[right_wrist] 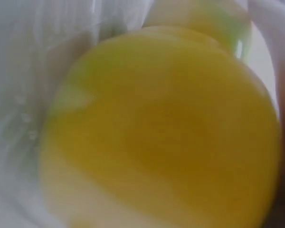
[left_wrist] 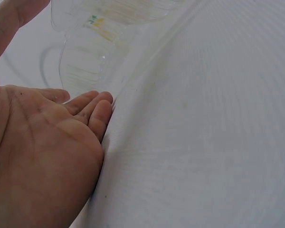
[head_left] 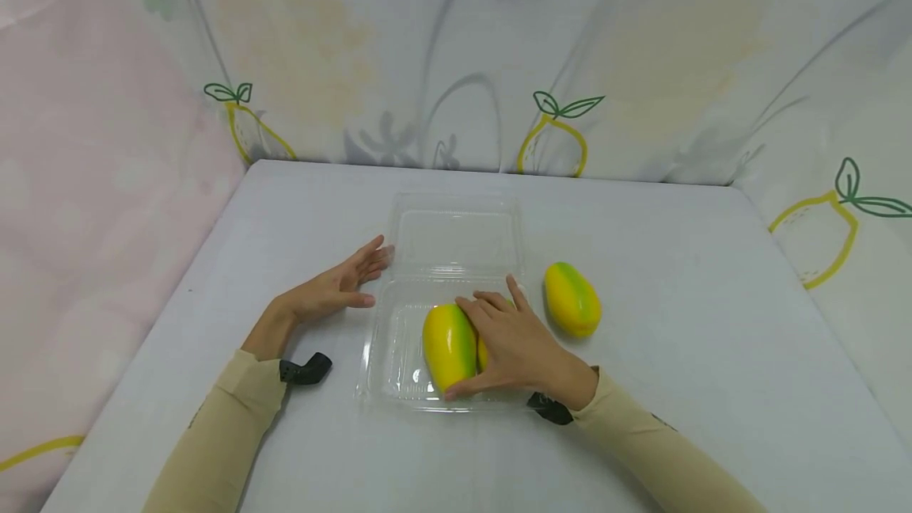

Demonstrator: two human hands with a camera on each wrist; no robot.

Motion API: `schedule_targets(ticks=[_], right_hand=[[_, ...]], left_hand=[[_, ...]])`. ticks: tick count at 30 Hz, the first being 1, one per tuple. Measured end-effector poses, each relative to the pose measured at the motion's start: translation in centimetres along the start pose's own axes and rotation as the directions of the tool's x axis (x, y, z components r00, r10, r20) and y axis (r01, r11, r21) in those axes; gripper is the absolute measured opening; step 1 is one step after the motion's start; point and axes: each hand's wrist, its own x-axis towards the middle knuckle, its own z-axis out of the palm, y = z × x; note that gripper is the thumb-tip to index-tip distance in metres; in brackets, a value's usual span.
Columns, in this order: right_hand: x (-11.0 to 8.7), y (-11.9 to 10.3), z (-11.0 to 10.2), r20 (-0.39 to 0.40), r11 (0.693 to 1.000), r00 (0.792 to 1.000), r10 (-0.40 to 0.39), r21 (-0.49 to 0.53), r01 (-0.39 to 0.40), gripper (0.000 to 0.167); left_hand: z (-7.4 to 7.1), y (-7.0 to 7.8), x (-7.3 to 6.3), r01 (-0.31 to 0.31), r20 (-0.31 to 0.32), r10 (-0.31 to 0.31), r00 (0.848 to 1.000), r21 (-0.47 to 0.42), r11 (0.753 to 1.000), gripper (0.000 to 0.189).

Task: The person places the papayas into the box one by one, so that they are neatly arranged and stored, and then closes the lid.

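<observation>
A hinged clear plastic box (head_left: 390, 339) lies opened flat, its lid (head_left: 456, 240) folded away at the back. Inside, one yellow-green mango (head_left: 447, 347) lies beside a second mango (right_wrist: 161, 133) that is mostly covered by my right hand (head_left: 516, 351). The right hand reaches over this second mango from the right, its thumb at the near end of the first mango and fingers at the far end. My left hand (head_left: 338, 287) lies at the box's left side, palm turned inward, fingers extended near the hinge and holding nothing.
A third mango (head_left: 572, 299) lies on the white table (head_left: 698, 291), just right of the box. Lemon-printed cloth (head_left: 442, 54) hangs behind the table and along both sides. Black wrist-camera mounts (head_left: 306, 369) stick out below the hands.
</observation>
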Motion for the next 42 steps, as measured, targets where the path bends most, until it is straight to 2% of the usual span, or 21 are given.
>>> schedule_targets(ticks=[8,14,18,23,31,35,42], right_hand=[[-0.1,0.4,-0.9,0.03,0.999,0.999,0.027,0.022,-0.027,0.115],[-0.1,1.8,-2.2,0.068,0.984,0.998,0.013,0.177,-0.025,0.11],[-0.5,3.5,-3.4,0.032,0.962,0.999,-0.025,0.273,0.015,0.106],[-1.2,5.7,-5.1,-0.034,0.937,0.999,-0.033,0.346,0.043,0.104],[-1.9,7.7,-6.8,-0.095,0.936,0.995,0.011,0.352,0.024,0.1],[-1.9,8.5,-7.0,-0.067,0.937,0.997,0.031,0.35,-0.006,0.1],[-2.3,10.7,-6.9,-0.021,0.915,1.0,0.008,0.404,0.001,0.103]], left_hand=[[0.1,-0.1,-0.1,-0.004,0.003,0.004,1.0,-0.02,1.0,0.098],[0.2,0.0,0.0,0.01,0.007,-0.01,1.0,-0.032,0.999,0.097],[0.2,0.0,0.1,0.013,0.006,-0.013,1.0,-0.021,1.0,0.097],[0.2,-0.1,0.2,0.005,0.001,-0.005,1.0,0.0,1.0,0.097],[0.1,-0.2,0.1,0.007,-0.002,-0.007,1.0,0.004,1.0,0.097],[0.0,-0.1,0.1,0.003,0.0,-0.003,1.0,-0.002,1.0,0.098],[0.0,0.1,0.0,-0.003,0.003,0.004,1.0,-0.001,1.0,0.098]])
